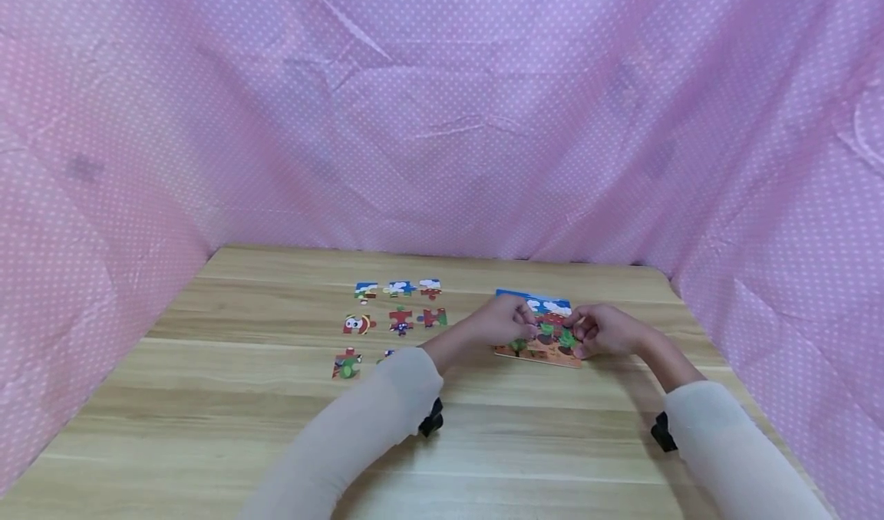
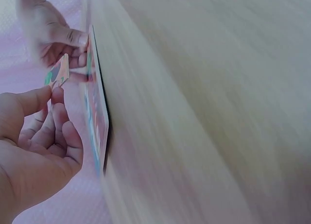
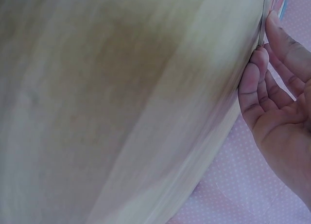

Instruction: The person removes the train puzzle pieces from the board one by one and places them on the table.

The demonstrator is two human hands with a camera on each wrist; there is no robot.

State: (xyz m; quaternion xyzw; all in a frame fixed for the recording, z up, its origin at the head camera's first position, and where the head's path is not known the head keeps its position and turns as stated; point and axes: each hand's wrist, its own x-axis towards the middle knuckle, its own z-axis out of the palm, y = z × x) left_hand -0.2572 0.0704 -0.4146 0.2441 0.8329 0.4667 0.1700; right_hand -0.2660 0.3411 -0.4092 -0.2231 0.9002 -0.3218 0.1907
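Note:
A picture puzzle board (image 1: pixel 539 356) with a blue top and brown bottom lies flat at the right of the wooden table. Above it, my left hand (image 1: pixel 500 322) pinches a puzzle piece (image 2: pixel 59 73) between thumb and forefinger; the piece is tilted, off the board, and shows green and orange. At the board's right edge is my right hand (image 1: pixel 608 330), its thumb (image 3: pixel 274 27) on the board's face and its curled fingers against the edge, gripping it. The hands hide parts of the board's picture in the head view.
Left of the board, several loose puzzle pieces lie in rough rows, among them one with eyes (image 1: pixel 357 324) and a green one (image 1: pixel 347 365). The left sleeve (image 1: pixel 387 397) partly covers another piece. Pink dotted cloth (image 1: pixel 442 159) hangs around the table (image 1: pixel 525 443).

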